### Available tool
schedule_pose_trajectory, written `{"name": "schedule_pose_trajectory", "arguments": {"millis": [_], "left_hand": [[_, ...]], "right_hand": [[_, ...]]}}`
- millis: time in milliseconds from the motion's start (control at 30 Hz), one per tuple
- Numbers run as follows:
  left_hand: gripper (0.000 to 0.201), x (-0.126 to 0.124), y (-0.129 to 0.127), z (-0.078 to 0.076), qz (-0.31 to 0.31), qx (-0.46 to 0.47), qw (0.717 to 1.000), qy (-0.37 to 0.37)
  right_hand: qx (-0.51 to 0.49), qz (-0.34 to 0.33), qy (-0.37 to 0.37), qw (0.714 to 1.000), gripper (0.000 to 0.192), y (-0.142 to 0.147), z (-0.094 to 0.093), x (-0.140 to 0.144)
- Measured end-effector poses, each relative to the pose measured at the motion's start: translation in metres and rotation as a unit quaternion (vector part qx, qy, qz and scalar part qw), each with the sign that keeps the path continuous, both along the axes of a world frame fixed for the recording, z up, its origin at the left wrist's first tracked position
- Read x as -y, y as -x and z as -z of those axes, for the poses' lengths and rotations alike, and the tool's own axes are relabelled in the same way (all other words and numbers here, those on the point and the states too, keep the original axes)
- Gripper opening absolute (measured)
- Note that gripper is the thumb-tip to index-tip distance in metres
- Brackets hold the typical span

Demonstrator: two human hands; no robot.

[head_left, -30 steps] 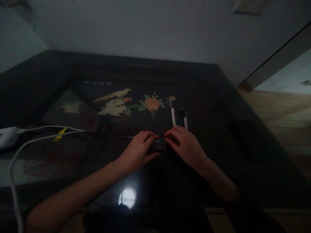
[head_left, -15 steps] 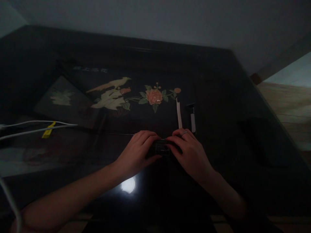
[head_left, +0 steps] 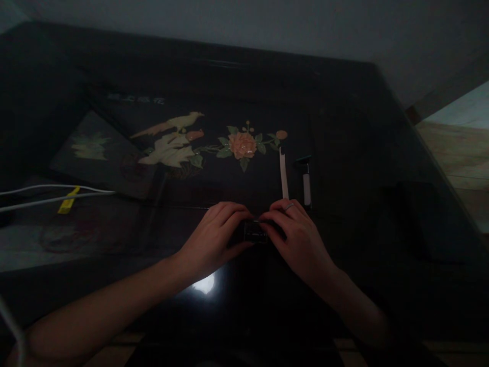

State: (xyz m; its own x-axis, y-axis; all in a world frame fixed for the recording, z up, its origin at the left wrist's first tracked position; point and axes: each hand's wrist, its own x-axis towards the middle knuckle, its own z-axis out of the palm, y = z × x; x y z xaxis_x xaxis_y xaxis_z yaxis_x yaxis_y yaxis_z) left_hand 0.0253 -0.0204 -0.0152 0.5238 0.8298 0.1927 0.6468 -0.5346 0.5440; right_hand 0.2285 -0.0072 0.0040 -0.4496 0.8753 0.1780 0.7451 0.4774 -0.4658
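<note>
Between my two hands is a small dark box-like object (head_left: 255, 233) with a glossy face; the dim light hides its exact kind. My left hand (head_left: 219, 232) grips its left side, fingers curled over the top and thumb along the bottom edge. My right hand (head_left: 294, 232), with a ring on one finger, pinches at its upper right edge. Just beyond the right hand lies a slim pale stick (head_left: 283, 173) with a dark tip. To its right is a razor-shaped tool (head_left: 306, 186) with a pale handle and a dark crosswise head.
The dark glossy table (head_left: 355, 153) bears a bird-and-peony decoration (head_left: 242, 145). White cables (head_left: 34, 204) with a yellow tag (head_left: 69, 200) cross the left side. A dark flat shape (head_left: 428, 219) lies at the right. A wall (head_left: 244, 25) stands behind the table.
The view has shifted slightly, so the table's far parts appear a little higher. Both hands stay at the dark object, which now shows its face a bit flatter.
</note>
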Motion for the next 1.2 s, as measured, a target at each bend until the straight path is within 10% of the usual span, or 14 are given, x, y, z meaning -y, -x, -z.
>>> {"name": "schedule_pose_trajectory", "arguments": {"millis": [567, 800, 1033, 1200], "left_hand": [[0.037, -0.004, -0.004, -0.002, -0.011, -0.001, 1.0, 0.011], [0.051, -0.003, -0.001, -0.007, -0.018, 0.052, 0.998, -0.025], [0.035, 0.004, -0.002, -0.018, -0.018, 0.081, 0.989, -0.122], [0.037, 0.005, -0.003, -0.019, -0.018, 0.061, 0.989, -0.132]], "right_hand": [[0.015, -0.024, -0.066, 0.997, 0.017, 0.002, 0.005, -0.007], [-0.171, 0.019, 0.008, 0.985, 0.012, -0.002, -0.006, -0.003], [-0.369, 0.081, 0.304, 0.875, 0.011, 0.004, -0.015, 0.002], [-0.447, 0.089, 0.385, 0.803, 0.015, 0.008, -0.01, 0.006]]}}
